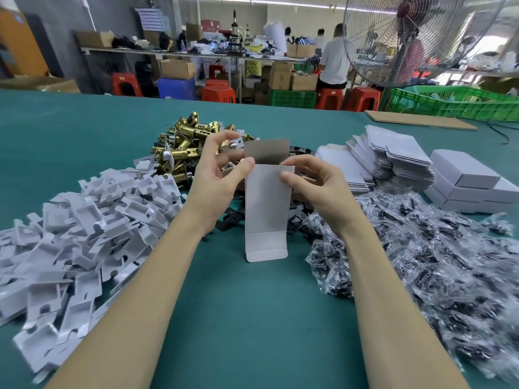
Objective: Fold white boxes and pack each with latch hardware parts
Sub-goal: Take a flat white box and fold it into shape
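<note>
Hands meet above the teal counter (252, 318): left hand (216, 175) and right hand (311, 181) each pinch the flat white cardboard box blank (265, 209), held upright at centre, brass latch bolts (182, 147) piled at 11 o'clock.

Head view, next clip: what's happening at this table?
A person is folding a flat white box blank, gripping its upper part in both hands, left hand and right hand. The top flap is bent back; the bottom flap is not yet folded. Around it on the green table lie white inserts, brass latches, bagged parts, flat blanks and finished boxes.
</note>
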Motion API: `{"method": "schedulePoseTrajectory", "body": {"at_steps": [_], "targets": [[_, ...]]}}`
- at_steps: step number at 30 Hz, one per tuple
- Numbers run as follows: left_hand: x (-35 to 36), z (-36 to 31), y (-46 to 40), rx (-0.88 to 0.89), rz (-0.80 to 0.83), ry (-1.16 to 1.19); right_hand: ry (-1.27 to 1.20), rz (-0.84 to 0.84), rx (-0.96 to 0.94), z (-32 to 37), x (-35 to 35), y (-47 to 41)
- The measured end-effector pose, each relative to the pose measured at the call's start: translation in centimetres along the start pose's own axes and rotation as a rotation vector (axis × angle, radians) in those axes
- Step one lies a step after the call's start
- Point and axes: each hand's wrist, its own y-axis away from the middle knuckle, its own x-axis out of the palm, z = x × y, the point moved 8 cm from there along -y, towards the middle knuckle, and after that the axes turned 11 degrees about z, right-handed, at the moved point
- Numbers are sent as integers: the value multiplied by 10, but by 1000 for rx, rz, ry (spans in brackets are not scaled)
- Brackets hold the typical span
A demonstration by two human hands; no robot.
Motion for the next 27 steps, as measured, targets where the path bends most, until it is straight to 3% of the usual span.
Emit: {"method": "schedulePoseTrajectory", "body": {"at_steps": [27], "targets": [[5, -21, -6, -115, 58, -138, 71, 45, -13, 14, 5, -4]]}}
